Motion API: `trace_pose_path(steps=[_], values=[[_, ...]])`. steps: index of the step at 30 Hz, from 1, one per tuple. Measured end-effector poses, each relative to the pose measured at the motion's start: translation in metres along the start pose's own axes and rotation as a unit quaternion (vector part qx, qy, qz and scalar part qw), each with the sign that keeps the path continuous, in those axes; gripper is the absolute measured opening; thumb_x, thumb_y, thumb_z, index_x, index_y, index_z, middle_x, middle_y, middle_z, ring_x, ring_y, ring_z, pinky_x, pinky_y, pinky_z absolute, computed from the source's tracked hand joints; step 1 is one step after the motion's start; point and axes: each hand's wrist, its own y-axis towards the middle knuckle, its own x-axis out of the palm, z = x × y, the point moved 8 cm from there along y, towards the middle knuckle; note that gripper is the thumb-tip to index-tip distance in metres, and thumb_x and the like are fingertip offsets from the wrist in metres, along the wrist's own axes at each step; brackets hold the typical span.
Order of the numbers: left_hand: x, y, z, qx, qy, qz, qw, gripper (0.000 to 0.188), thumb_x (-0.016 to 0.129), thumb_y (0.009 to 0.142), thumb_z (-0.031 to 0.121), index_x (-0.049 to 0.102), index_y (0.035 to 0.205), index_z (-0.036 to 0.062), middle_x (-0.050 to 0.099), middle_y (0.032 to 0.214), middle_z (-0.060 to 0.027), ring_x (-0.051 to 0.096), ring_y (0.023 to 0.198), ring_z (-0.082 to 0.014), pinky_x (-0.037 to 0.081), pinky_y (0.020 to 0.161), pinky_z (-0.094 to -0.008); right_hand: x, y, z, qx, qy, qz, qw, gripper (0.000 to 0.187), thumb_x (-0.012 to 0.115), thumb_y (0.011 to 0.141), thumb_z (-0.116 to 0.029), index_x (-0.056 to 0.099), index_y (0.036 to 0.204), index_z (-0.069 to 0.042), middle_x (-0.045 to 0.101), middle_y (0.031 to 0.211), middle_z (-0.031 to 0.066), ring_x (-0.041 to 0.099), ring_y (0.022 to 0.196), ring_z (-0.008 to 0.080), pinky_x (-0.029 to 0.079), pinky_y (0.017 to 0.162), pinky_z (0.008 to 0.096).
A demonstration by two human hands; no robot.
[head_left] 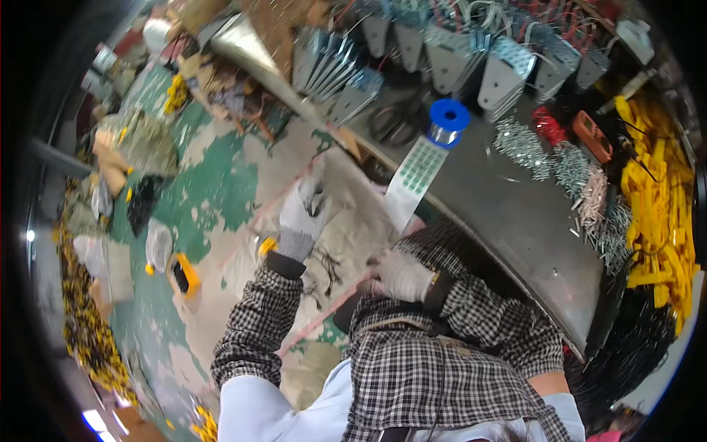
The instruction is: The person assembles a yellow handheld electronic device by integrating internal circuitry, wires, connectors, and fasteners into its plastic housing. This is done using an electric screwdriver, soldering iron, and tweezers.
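A pale woven sack (346, 184) with pink edging lies spread low beside the bench. My left hand (300, 214), in a white knit glove, is over it with the fingers curled round a small dark thing whose kind I cannot make out. Several thin black pieces, like short wires (328, 267), lie on the sack below that hand. My right hand (403, 275), also gloved, is near my lap at the sack's near edge, its fingers closed on the edge.
The metal bench (515, 221) on the right bears a blue solder spool (449, 118), a sheet of green labels (417, 175), stacked metal brackets (508, 74), screw piles (523, 147), an orange meter (593, 136) and yellow strips (655, 199). A yellow container (184, 275) and bags stand on the floor.
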Motion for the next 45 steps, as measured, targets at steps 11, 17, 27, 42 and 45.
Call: trace_pose_path(steps=[11,17,27,42,45], values=[[0.029,0.156,0.022,0.195,0.214,0.14,0.947,0.064,0.069,0.085,0.036,0.05,0.138,0.0052,0.059,0.126,-0.0189,0.058,0.114,-0.0356,0.046,0.097,-0.0437,-0.096,-0.149,0.006,0.013,0.124,0.253,0.959,0.022,0.059,0.09,-0.033,0.069,0.103,-0.017,0.062,0.096,0.007,0.061,0.092,0.0291,0.053,0.078,0.04],[0.047,0.082,0.186,0.282,-0.141,0.066,0.947,0.048,0.07,0.081,0.011,0.058,0.127,0.0003,0.059,0.122,-0.0136,0.055,0.115,-0.0291,0.044,0.099,-0.0415,-0.24,-0.328,0.094,0.366,0.042,0.576,0.73,0.018,0.062,0.089,-0.014,0.066,0.1,-0.001,0.063,0.083,0.0164,0.064,0.079,0.0263,0.05,0.071,0.0354],[0.173,0.011,0.383,0.428,-0.07,-0.28,0.856,0.056,0.077,0.072,0.026,0.06,0.124,0.0142,0.053,0.127,-0.0137,0.049,0.116,-0.0329,0.039,0.095,-0.049,-0.41,-0.252,0.202,0.402,-0.414,0.404,0.709,0.009,0.061,0.081,-0.012,0.068,0.085,-0.009,0.063,0.094,0.0093,0.065,0.093,0.0243,0.055,0.076,0.039],[0.253,-0.001,0.428,0.443,-0.081,-0.528,0.72,0.03,0.064,0.082,0.028,0.067,0.106,0.0102,0.067,0.098,-0.0149,0.063,0.097,-0.0326,0.046,0.091,-0.0441,-0.265,-0.419,0.107,0.453,-0.023,0.571,0.685,0.021,0.07,0.08,-0.019,0.07,0.082,0.002,0.065,0.078,0.0206,0.065,0.073,0.0315,0.049,0.066,0.0366],[0.253,-0.006,0.434,0.447,-0.212,-0.537,0.683,0.024,0.059,0.091,0.023,0.065,0.107,0.0062,0.067,0.095,-0.0135,0.063,0.092,-0.0306,0.047,0.088,-0.039,-0.159,-0.435,0.087,0.46,0.182,0.601,0.628,0.029,0.067,0.086,-0.016,0.067,0.108,0.002,0.067,0.08,0.0063,0.062,0.07,0.0132,0.052,0.067,0.031]])
